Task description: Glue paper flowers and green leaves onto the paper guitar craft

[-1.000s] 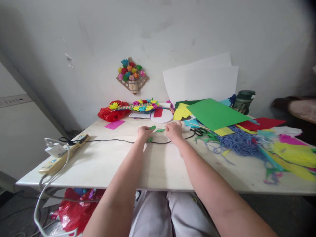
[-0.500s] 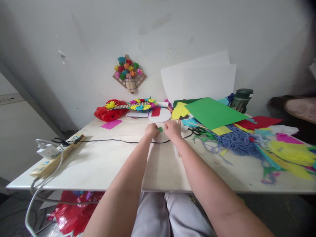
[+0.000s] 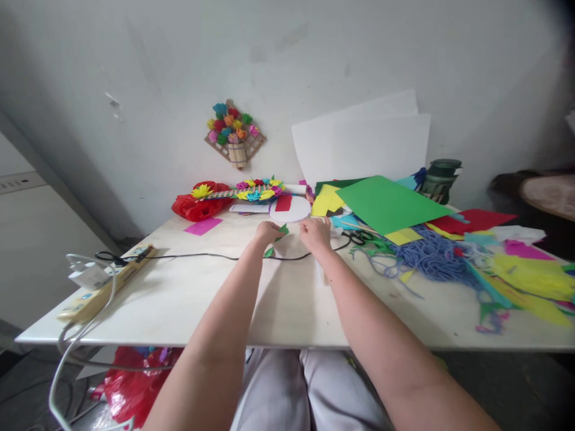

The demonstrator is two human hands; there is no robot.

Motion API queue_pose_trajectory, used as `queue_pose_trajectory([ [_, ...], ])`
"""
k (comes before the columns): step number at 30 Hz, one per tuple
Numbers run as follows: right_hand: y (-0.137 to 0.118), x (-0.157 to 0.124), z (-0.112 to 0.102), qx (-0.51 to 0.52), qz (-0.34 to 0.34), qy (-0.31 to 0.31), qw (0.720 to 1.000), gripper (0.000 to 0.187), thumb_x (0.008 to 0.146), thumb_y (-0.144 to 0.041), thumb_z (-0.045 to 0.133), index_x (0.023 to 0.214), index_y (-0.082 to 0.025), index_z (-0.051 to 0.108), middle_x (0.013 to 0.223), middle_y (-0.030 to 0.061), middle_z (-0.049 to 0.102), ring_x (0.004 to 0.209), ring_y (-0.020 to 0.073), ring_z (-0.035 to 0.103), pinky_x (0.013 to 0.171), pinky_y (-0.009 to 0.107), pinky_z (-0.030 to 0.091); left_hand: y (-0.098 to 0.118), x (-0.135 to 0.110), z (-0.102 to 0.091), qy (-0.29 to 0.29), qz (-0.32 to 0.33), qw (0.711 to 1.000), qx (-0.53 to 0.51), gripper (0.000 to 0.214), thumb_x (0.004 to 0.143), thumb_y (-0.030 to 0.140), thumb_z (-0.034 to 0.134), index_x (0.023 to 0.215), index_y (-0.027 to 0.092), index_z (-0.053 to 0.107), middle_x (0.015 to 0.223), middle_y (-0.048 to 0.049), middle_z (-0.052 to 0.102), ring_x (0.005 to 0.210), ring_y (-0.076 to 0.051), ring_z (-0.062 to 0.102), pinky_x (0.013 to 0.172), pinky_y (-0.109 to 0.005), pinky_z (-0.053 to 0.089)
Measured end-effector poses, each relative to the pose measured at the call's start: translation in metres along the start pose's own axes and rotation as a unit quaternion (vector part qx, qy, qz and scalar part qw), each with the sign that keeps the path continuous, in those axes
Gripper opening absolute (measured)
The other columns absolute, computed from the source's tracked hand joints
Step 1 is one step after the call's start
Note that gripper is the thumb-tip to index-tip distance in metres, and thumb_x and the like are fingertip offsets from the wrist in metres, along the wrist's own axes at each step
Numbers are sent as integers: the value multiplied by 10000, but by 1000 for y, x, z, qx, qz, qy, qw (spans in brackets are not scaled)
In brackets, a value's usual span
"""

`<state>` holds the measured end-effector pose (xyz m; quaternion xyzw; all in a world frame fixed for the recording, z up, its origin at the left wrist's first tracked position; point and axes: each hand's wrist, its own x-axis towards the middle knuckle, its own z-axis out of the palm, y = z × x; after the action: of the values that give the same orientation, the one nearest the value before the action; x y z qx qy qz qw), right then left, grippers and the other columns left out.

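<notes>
My left hand point(image 3: 266, 232) is closed on a small green paper leaf point(image 3: 283, 229), lifted just off the white table point(image 3: 179, 293). Another green scrap point(image 3: 268, 252) lies below that hand next to the black cable point(image 3: 202, 257). My right hand point(image 3: 315, 233) rests on the table a little to the right, fingers curled, near a white paper disc point(image 3: 294, 211) with a red piece on it. What, if anything, the right fingers hold is hidden.
Coloured paper sheets point(image 3: 389, 203), blue yarn point(image 3: 431, 254) and black scissors point(image 3: 359, 238) cover the right side. A power strip point(image 3: 105, 284) with a charger sits at the left. Paper-flower crafts point(image 3: 251, 190), a red bag point(image 3: 197, 206) and a pink sheet point(image 3: 203, 225) lie at the back.
My left hand has picked up the green leaf pieces from the table and drawn slightly back to the left. The right hand stayed nearly in place.
</notes>
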<state>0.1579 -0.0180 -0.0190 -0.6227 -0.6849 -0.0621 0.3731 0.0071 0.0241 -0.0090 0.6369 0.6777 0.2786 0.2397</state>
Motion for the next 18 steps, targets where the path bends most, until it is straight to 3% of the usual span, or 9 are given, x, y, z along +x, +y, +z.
queue_pose_trajectory([
  [4, -2, 0, 0, -3, -3, -5, 1000, 258, 786, -166, 427, 726, -174, 678, 838, 56, 698, 850, 191, 555, 964, 363, 199, -9, -9, -32, -80, 6, 997, -12, 156, 545, 244, 739, 645, 171, 646, 518, 25, 577, 551, -113, 528, 543, -203, 420],
  [7, -3, -2, 1, -5, -8, -9, 1000, 256, 770, -148, 426, 704, -175, 671, 812, 58, 694, 841, 190, 554, 960, 361, 204, -14, -16, -43, -130, -4, 991, 13, 162, 519, 221, 742, 642, 179, 645, 549, 20, 601, 583, -123, 550, 571, -206, 438],
  [12, -3, -2, 2, -14, -10, -17, 1000, 256, 765, -145, 426, 722, -173, 676, 822, 64, 695, 843, 190, 555, 962, 357, 210, -12, -27, -39, -158, -22, 977, 140, 187, 521, 214, 734, 692, 177, 668, 571, 4, 628, 613, -145, 578, 571, -204, 436],
  [15, -2, -2, 2, -20, -8, -21, 1000, 267, 775, -154, 421, 738, -172, 684, 831, 68, 697, 843, 191, 557, 966, 355, 210, -8, -30, -34, -145, -7, 962, 232, 194, 531, 246, 732, 705, 171, 686, 634, -22, 660, 669, -169, 601, 601, -212, 437],
  [18, -3, -2, 2, -21, -8, -25, 999, 277, 780, -155, 415, 745, -169, 690, 842, 72, 699, 839, 191, 560, 959, 350, 219, -5, -30, -32, -127, 1, 958, 257, 165, 511, 244, 741, 647, 173, 680, 689, -38, 678, 753, -196, 616, 670, -222, 440],
])
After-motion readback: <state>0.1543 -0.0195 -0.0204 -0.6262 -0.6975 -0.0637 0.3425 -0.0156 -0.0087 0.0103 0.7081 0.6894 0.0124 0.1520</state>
